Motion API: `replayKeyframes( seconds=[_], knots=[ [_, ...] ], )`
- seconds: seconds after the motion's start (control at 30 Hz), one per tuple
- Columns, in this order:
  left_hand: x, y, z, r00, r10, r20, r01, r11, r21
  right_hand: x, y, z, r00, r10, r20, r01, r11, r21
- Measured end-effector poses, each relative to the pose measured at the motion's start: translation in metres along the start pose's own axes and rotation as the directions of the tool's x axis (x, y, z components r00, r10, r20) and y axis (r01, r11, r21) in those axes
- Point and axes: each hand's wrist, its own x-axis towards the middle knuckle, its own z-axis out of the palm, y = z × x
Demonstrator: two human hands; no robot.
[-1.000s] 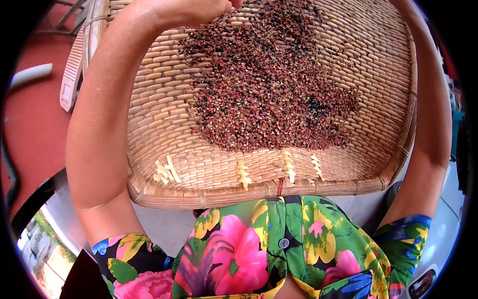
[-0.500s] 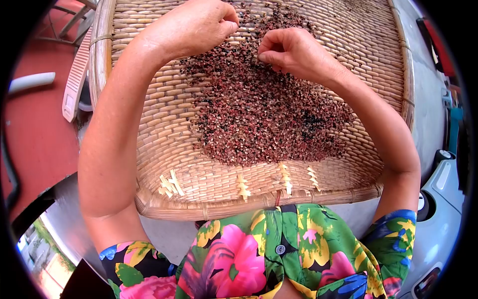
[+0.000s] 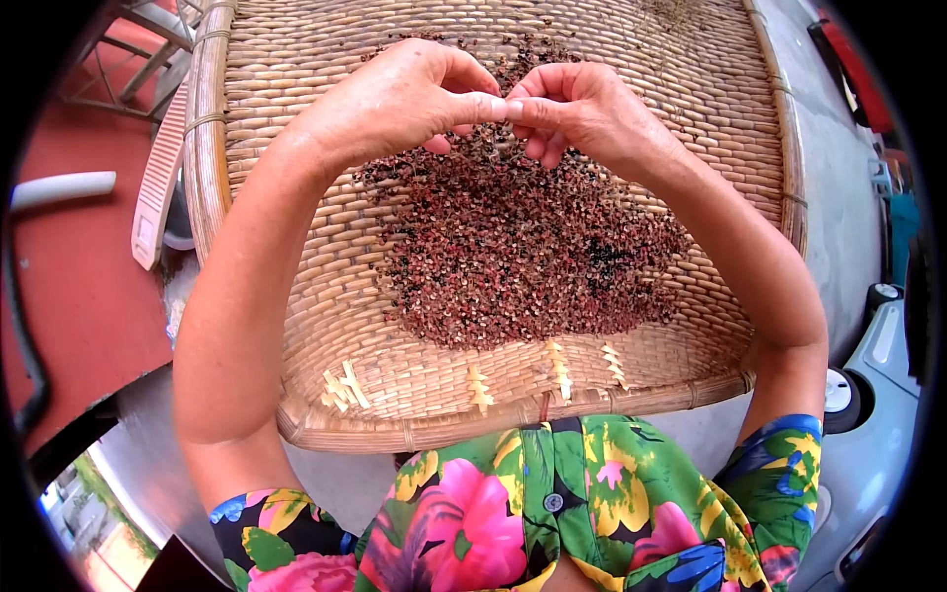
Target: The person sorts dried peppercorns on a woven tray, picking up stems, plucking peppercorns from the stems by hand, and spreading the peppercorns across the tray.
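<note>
My left hand (image 3: 419, 94) and my right hand (image 3: 582, 109) meet at their thumb tips over the upper part of a woven tray (image 3: 330, 247). Fingers of both hands are pinched together; whatever they hold, if anything, is too small to make out. Beneath and in front of them lies a broad heap of small reddish-brown husks (image 3: 493, 266) mixed with black seeds. Pale woven strips show near the tray's front rim, one crossed patch (image 3: 345, 387) at the left and zigzag ones (image 3: 559, 371) further right.
At the left are a red surface (image 3: 79, 286), a white tube (image 3: 64, 189), a ridged pale plastic piece (image 3: 158, 187) and a metal frame (image 3: 148, 69). A light-blue object with a wheel (image 3: 843, 395) stands at the right.
My right hand has come in from the upper right and now touches my left hand, which has come down slightly and right. In view, the tray has shifted down.
</note>
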Motion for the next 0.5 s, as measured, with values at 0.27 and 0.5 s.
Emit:
replayKeyframes(
  seconds=[0.27,0.5],
  knots=[
    [-0.005,0.008,-0.001,0.999,-0.016,-0.045,0.010,0.990,-0.141,0.000,0.000,-0.006,0.996,-0.027,-0.083,0.034,0.996,0.085],
    [-0.005,0.012,0.002,0.995,-0.011,-0.097,-0.009,0.981,-0.196,-0.001,0.003,-0.005,1.000,-0.001,-0.005,0.001,0.996,0.084]
  ],
)
